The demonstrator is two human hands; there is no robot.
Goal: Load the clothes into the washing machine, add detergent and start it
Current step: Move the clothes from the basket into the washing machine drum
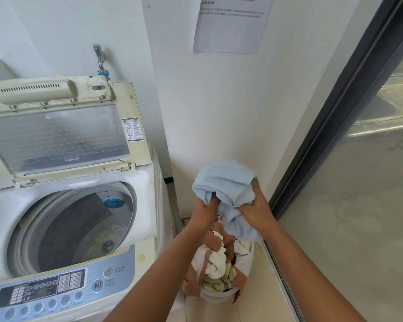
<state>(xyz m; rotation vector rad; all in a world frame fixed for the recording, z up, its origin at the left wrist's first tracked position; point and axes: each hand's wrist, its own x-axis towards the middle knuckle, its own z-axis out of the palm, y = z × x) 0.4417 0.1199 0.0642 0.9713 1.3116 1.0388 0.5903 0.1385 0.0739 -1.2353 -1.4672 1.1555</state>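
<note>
Both hands are bunched into the pale blue cloth [226, 182], the left hand [204, 211] and the right hand [257, 209] each gripping a fistful, holding it just above the laundry basket [219, 297] to the right of the open washing machine [68, 228]. It looks soft, light and floppy, so gathering the trailing end should keep it from snagging the remaining clothes [219, 263] heaped in the basket.

Left hand [204, 209], right hand [256, 208], fingers clenched.
</note>
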